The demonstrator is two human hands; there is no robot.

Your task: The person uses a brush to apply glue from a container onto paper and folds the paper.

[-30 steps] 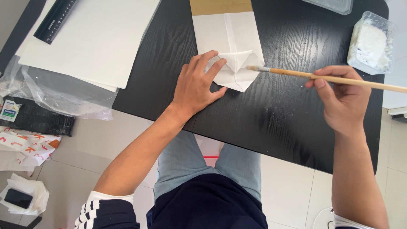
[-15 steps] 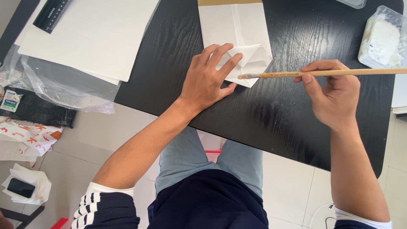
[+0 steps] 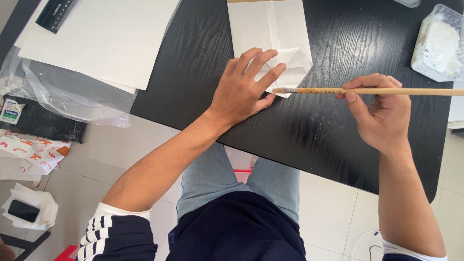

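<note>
A white paper bag (image 3: 270,29) lies flat on the black table (image 3: 309,135), its near end folded into pointed flaps. My left hand (image 3: 244,89) presses flat on that folded end with fingers spread. My right hand (image 3: 382,113) holds a long wooden-handled brush (image 3: 367,91) level, and the bristle tip touches the near edge of the fold beside my left fingers.
A clear plastic tub of white paste (image 3: 437,43) stands at the right table edge. Large white sheets (image 3: 101,38) with a black ruler (image 3: 55,14) lie at the upper left over clear plastic wrap (image 3: 67,99). A phone on tissue (image 3: 21,210) and printed papers (image 3: 29,150) are on the floor.
The brush tip has slid left and nearer along the folded end of the bag. My left hand has stayed pressed on the fold. The view has shifted a little.
</note>
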